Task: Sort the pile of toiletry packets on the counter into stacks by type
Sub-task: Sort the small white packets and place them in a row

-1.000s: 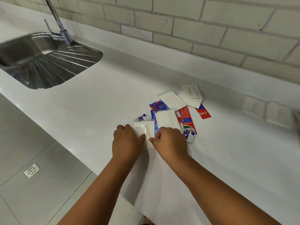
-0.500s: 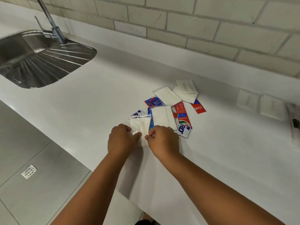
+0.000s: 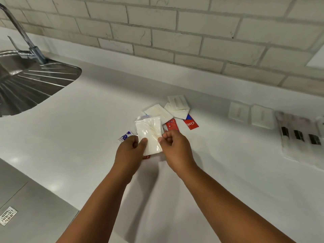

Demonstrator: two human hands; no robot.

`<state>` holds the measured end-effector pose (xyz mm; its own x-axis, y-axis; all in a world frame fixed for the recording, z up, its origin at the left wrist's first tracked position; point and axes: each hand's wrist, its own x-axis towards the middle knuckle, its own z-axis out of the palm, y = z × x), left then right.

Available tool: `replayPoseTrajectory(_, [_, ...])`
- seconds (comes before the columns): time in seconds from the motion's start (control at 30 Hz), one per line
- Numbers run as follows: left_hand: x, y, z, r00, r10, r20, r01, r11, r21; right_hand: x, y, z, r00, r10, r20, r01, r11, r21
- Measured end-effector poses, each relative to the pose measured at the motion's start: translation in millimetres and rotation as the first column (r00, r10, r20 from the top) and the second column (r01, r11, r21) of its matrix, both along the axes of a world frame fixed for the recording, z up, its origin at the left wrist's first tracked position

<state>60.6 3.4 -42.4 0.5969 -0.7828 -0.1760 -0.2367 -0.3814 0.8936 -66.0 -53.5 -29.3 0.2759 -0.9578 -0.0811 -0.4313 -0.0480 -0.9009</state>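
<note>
A clear plastic packet with white contents (image 3: 149, 133) is lifted above the pile, tilted up toward me. My left hand (image 3: 129, 151) pinches its lower left edge with thumb on top. My right hand (image 3: 175, 146) pinches its lower right edge. Behind it on the white counter (image 3: 87, 120) lie white flat packets (image 3: 158, 111) (image 3: 178, 106), a red toothpaste packet (image 3: 171, 125), a red and blue Colgate packet (image 3: 191, 122), and a blue and white sachet (image 3: 125, 136) partly hidden by my left hand.
Two white packets (image 3: 238, 112) (image 3: 262, 116) lie side by side at the right, beside clear bags with dark items (image 3: 298, 135). A steel sink with drainer (image 3: 31, 85) and tap (image 3: 26, 42) sits at the far left. Tiled wall (image 3: 175, 41) runs behind.
Both hands have lifted the clear packet off the pile and raised it. The view has shifted right, bringing the clear bags at the right into sight.
</note>
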Motion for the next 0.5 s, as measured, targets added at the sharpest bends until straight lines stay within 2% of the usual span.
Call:
replayPoseTrajectory(0.1, [-19.7,-20.9,3.7,0.988,-0.086,-0.131,0.078,0.995,-0.061,-26.6,-15.5,4.0,0.985,-0.115,0.131,0.096,0.985,0.141])
replayPoseTrajectory(0.23, [-57.2,-56.5,12.3,0.952,-0.256,-0.17,0.241,0.965,-0.107,-75.6,-38.5,10.5,0.923,-0.263,0.282,0.187,0.945,0.268])
replayPoseTrajectory(0.37, [-93.1,-92.4,17.0,0.926,-0.343,-0.157,0.334,0.939,-0.084,-121.0,-58.2,15.2,0.875,-0.379,0.3,0.299,0.913,0.28])
replayPoseTrajectory(0.5, [-129.5,-131.1,12.3,0.879,-0.381,-0.286,0.384,0.922,-0.049,-159.5,-80.5,9.2,0.827,-0.485,0.284,0.434,0.872,0.225])
